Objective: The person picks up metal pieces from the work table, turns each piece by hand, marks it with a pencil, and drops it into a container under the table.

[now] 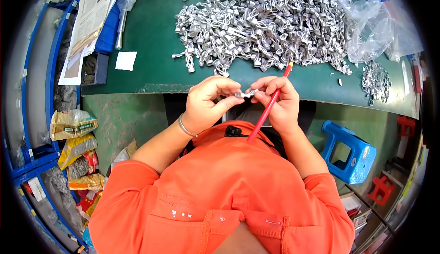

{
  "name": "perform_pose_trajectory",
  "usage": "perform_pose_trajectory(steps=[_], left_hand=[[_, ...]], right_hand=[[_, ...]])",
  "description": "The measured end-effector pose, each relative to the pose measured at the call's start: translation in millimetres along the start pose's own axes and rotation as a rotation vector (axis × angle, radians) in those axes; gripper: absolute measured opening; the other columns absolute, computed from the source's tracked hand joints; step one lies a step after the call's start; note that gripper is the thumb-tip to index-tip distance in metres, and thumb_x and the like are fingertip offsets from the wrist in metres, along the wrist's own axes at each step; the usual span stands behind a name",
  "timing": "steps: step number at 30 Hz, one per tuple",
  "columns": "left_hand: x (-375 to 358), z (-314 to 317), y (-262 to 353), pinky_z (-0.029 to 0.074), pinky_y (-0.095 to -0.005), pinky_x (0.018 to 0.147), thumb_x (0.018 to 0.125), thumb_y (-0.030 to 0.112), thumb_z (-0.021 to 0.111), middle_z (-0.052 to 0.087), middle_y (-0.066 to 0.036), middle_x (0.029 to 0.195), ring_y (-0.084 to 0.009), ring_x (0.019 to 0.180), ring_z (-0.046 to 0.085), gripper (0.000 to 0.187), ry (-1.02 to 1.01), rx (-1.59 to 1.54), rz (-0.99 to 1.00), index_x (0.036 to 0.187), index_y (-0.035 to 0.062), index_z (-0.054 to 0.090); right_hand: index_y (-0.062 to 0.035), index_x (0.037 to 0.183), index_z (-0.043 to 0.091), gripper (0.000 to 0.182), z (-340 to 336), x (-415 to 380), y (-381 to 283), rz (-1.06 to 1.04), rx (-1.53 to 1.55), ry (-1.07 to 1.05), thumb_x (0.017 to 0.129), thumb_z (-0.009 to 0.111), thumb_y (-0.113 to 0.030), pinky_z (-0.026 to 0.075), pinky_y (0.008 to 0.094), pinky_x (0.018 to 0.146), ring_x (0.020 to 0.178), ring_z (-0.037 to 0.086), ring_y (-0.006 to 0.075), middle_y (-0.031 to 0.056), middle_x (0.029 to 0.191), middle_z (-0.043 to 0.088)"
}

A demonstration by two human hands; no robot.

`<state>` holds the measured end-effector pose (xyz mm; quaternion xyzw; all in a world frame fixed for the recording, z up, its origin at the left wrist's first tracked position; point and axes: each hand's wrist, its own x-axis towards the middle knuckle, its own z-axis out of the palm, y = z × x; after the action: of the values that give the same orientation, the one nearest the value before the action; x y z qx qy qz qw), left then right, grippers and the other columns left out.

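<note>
1. While both hands meet just in front of the near edge of the green table [151, 34], the left hand [208, 102] pinches one end of a small metal clip [244, 94] between its thumb and curled fingers.
2. The right hand [279, 100] pinches the other end of the same clip with its fingertips, so the clip bridges the narrow gap between the two hands, held in the air above the person's lap.
3. The right hand also grips a red pencil [269, 105] in its closed fingers; the pencil runs on a slant, its upper tip over the table edge and its lower end over the orange shirt [220, 185].
4. A thin bracelet [185, 128] circles the left wrist.
5. A large heap of similar silvery clips [261, 22] covers the far middle of the table, well apart from the hands.
6. A smaller pile of metal rings [376, 80] lies near the table's right end, beside crumpled clear plastic bags [373, 22].
7. A white paper scrap [125, 60] lies on the left of the table.
8. A blue plastic stool [350, 153] stands on the floor to the right.
</note>
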<state>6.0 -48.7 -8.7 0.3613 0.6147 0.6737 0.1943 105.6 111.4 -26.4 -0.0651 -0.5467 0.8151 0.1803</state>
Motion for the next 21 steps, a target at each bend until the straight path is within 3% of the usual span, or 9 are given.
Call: perform_pose_trajectory(steps=[1, 3, 5, 7, 9, 13, 17, 21], left_hand=[[0.9, -0.8, 1.1, 0.054, -0.0272, 0.074, 0.074, -0.013, 0.067, 0.059, -0.013, 0.096, -0.017, 0.085, 0.063, 0.025, 0.002, 0.001, -0.003, 0.096, -0.0067, 0.058], [4.4, -2.2, 2.1, 0.054, -0.0283, 0.075, 0.072, -0.014, 0.068, 0.058, -0.013, 0.095, -0.0185, 0.086, 0.062, 0.024, -0.051, 0.158, 0.183, 0.093, -0.0063, 0.059], [4.9, -1.6, 3.4, 0.053, -0.0287, 0.073, 0.07, -0.012, 0.07, 0.059, -0.013, 0.095, -0.0189, 0.086, 0.062, 0.024, -0.035, 0.173, 0.198, 0.09, -0.0045, 0.06], [7.1, -5.2, 12.3, 0.051, -0.0275, 0.072, 0.07, -0.009, 0.071, 0.06, -0.012, 0.094, -0.0185, 0.083, 0.061, 0.023, -0.102, 0.369, 0.264, 0.089, -0.0022, 0.061], [4.3, -8.8, 11.7, 0.05, -0.0266, 0.07, 0.072, -0.008, 0.07, 0.06, -0.012, 0.093, -0.0179, 0.08, 0.061, 0.02, -0.032, 0.37, 0.223, 0.089, -0.0013, 0.062], [9.4, -22.1, -2.1, 0.046, -0.0228, 0.062, 0.078, -0.006, 0.064, 0.059, -0.009, 0.091, -0.0129, 0.07, 0.057, 0.014, 0.252, 0.545, 0.159, 0.09, -0.001, 0.062], [23.9, -27.0, -9.5, 0.045, -0.0235, 0.058, 0.077, 0.0, 0.067, 0.055, -0.008, 0.095, -0.012, 0.064, 0.053, 0.022, 0.228, 0.741, 0.074, 0.098, -0.001, 0.061], [25.5, -24.2, -20.0, 0.045, -0.0246, 0.054, 0.077, -0.001, 0.068, 0.055, -0.008, 0.087, -0.0139, 0.063, 0.053, 0.012, 0.158, 0.815, 0.171, 0.088, -0.0006, 0.063]], right_hand=[[-0.0042, 0.086, 0.043, 0.024, 0.0, 0.0, 2.5, -0.084, 0.06, -0.022, 0.081, 0.058, 0.013, 0.054, 0.0301, 0.075, 0.089, 0.063, 0.0222, 0.0158, 0.099, 0.058], [-0.0046, 0.086, 0.042, 0.026, 0.5, -1.2, 1.0, -0.117, 0.021, -0.008, 0.079, 0.059, 0.014, 0.054, 0.0313, 0.077, 0.092, 0.062, 0.0241, 0.0149, 0.098, 0.058], [-0.0027, 0.086, 0.043, 0.026, 2.2, -2.3, -1.8, -0.227, -0.096, 0.026, 0.078, 0.06, 0.016, 0.053, 0.0292, 0.074, 0.09, 0.062, 0.0195, 0.0149, 0.098, 0.058], [-0.0026, 0.084, 0.044, 0.028, -5.0, -5.6, -5.5, -0.225, -0.148, 0.027, 0.075, 0.063, 0.016, 0.053, 0.03, 0.074, 0.089, 0.062, 0.02, 0.0147, 0.097, 0.059], [-0.0029, 0.081, 0.046, 0.027, -10.6, -6.1, -9.4, -0.313, -0.299, -0.119, 0.073, 0.067, 0.014, 0.052, 0.0297, 0.073, 0.088, 0.062, 0.0198, 0.0142, 0.095, 0.06], [-0.003, 0.08, 0.048, 0.023, -14.3, -11.0, -6.2, -0.149, -0.379, -0.153, 0.075, 0.067, 0.009, 0.049, 0.0259, 0.068, 0.079, 0.058, 0.0138, 0.0127, 0.096, 0.063], [-0.0028, 0.079, 0.048, 0.02, -9.8, -12.4, -2.2, -0.043, -0.335, -0.069, 0.078, 0.065, 0.008, 0.047, 0.0239, 0.067, 0.077, 0.056, 0.0107, 0.0117, 0.095, 0.064], [-0.0025, 0.08, 0.048, 0.019, -9.8, -10.7, -4.3, -0.011, -0.358, -0.033, 0.079, 0.064, 0.007, 0.047, 0.0232, 0.068, 0.078, 0.056, 0.0098, 0.0113, 0.094, 0.063]])
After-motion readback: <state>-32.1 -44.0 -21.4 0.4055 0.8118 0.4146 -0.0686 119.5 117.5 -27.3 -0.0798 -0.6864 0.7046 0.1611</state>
